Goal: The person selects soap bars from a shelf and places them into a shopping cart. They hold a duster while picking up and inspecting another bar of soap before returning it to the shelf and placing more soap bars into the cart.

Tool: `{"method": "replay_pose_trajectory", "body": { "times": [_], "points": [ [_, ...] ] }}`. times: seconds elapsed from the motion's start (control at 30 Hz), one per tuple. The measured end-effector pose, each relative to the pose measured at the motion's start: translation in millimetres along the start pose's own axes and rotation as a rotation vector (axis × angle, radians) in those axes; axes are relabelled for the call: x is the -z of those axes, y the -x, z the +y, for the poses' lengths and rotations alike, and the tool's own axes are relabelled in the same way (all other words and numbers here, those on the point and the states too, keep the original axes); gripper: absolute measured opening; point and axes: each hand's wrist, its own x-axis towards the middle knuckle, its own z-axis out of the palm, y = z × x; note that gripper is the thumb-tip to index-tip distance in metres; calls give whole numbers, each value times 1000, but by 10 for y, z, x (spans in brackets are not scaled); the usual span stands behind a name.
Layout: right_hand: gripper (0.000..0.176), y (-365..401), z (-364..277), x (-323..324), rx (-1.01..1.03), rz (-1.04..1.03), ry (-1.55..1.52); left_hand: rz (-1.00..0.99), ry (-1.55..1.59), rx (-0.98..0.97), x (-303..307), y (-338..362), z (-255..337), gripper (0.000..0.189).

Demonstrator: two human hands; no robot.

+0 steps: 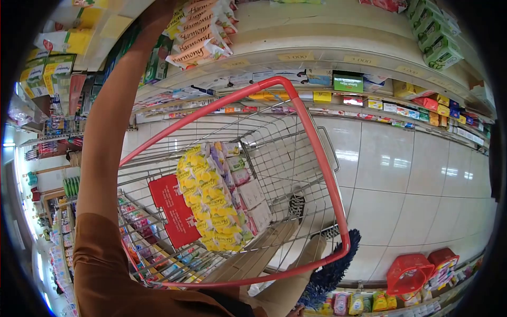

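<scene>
My left arm, in a brown sleeve, stretches up across the left side. My left hand (160,13) is in shadow at the top edge, beside yellow and peach Harmony soap packs (198,39) on the shelf; its fingers do not show clearly. Below stands a wire shopping cart with a red rim (319,158). Inside lie stacked yellow Harmony soap packs (208,198), purple and green packs and white boxes (256,203). A dark blue fluffy duster (330,274) is at the cart's lower right corner. A skin-coloured sliver near it may be my right hand; no fingers are distinguishable.
A long shelf (301,50) with price tags curves across the top, with green packs (435,39) at its right. Red baskets (409,273) stand by the lower right shelf. My legs and shoes (297,205) are beside the cart on the tiled floor (385,206).
</scene>
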Motion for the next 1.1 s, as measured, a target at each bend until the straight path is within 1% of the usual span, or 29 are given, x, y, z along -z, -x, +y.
{"method": "replay_pose_trajectory", "body": {
  "times": [0.1,0.13,0.17,0.27,0.37,0.47,0.5,0.6,0.67,1.1],
  "points": [
    [70,127,-295,73,-39,-8,49,25,-118,-98,-61,-102,-52,59],
    [71,144,-340,47,-52,-8,67,95,-200,-237,-79,-149,-75,58],
    [64,66,-123,-86,-14,15,10,75,-219,-238,-110,-193,-76,58],
    [64,76,106,-157,-47,-69,-118,27,-258,-252,-178,-282,-37,57],
    [63,97,165,-241,-73,-152,-248,0,-301,-272,-225,-373,-8,55],
    [61,183,-43,-166,4,-156,-230,-26,-329,-280,-259,-450,14,54],
    [61,179,-45,-174,-8,-179,-232,-34,-335,-282,-263,-473,27,53],
    [61,133,160,-265,-46,-249,-235,-52,-352,-285,-280,-534,64,52],
    [60,124,218,-308,-47,-239,-219,-68,-358,-287,-302,-552,70,51],
    [56,133,2,-290,-33,-214,-176,-116,-385,-294,-356,-587,138,46]
  ]
}}
